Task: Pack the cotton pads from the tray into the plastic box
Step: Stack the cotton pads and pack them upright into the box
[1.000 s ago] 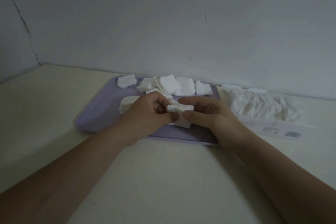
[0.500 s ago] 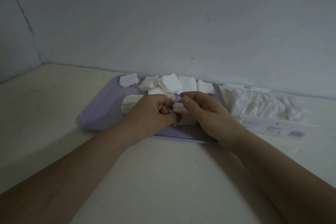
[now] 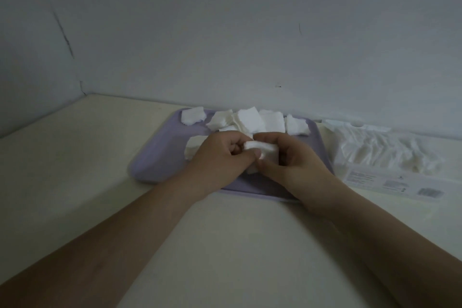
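We held a small stack of white square cotton pads [image 3: 265, 152] between both hands. Our left hand [image 3: 220, 159] gripped the stack's left end, with the fingers curled in and the thumb pressed on the near face. Our right hand [image 3: 296, 166] gripped the right end, with the fingers curled over the top edge and the thumb below it. The two thumbs lay just beside each other. We could not tell how many pads the stack held.

The grip stood above the middle of a flat lavender plastic tray [image 3: 155, 160]. We could not tell whether the stack's lower edge touched the tray floor.

Beyond the grip, along the tray's far edge, lay a loose cluster of white cotton pads [image 3: 251, 120], overlapping one another. To the far left of the grip, one separate white pad [image 3: 192, 115] lay in the tray's far-left corner, apart from the cluster. Directly left of the grip, another white pad [image 3: 190, 147] lay on the tray, partly hidden behind our left hand.

To the right of the grip, just beside the tray's right edge, lay the clear plastic box [image 3: 375, 137]. White crumpled material showed through it. A white printed label strip [image 3: 400, 182] ran along its near side, and the print was too small to read.

Tray and box rested on a cream tabletop [image 3: 225, 245]. Behind the grip rose a pale grey wall [image 3: 225, 32] with a dark crack [image 3: 63, 32] far to the left.
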`<state>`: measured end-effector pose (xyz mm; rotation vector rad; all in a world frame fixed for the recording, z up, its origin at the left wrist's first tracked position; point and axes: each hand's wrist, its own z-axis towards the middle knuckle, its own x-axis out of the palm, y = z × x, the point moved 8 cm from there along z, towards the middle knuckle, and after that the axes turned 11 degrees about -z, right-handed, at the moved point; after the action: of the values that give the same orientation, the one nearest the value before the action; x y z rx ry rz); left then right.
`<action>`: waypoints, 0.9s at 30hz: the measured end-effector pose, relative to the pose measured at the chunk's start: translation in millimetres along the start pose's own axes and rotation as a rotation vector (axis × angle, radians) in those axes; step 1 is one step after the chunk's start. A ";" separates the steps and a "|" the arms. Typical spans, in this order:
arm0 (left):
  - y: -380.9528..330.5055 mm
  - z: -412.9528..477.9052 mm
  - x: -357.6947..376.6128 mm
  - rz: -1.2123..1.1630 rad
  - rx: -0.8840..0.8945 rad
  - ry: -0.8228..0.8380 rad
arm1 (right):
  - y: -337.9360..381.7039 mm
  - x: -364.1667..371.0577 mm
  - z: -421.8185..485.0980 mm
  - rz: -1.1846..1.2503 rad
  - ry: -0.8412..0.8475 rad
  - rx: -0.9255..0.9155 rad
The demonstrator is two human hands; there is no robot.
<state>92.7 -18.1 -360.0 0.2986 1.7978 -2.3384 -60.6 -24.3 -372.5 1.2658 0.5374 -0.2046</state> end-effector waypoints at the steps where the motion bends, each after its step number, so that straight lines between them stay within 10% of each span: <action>1: -3.4 0.1 0.0 -0.005 -0.010 0.012 | 0.1 -3.0 -0.5 -0.070 -0.039 -0.027; 8: -22.9 22.6 -72.3 0.259 0.097 -0.242 | -10.0 -16.5 -2.5 0.119 -0.209 0.056; 12: 18.0 31.4 -90.8 0.598 -0.089 -0.068 | -12.9 -17.6 -2.8 0.147 -0.221 0.072; 27: 12.2 12.3 -75.4 0.152 -0.276 0.310 | -10.5 -17.2 -3.7 0.151 -0.225 0.086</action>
<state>168.0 -31.7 -348.4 0.7602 2.1197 -1.9963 -81.0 -26.4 -373.7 1.3408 0.2415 -0.2418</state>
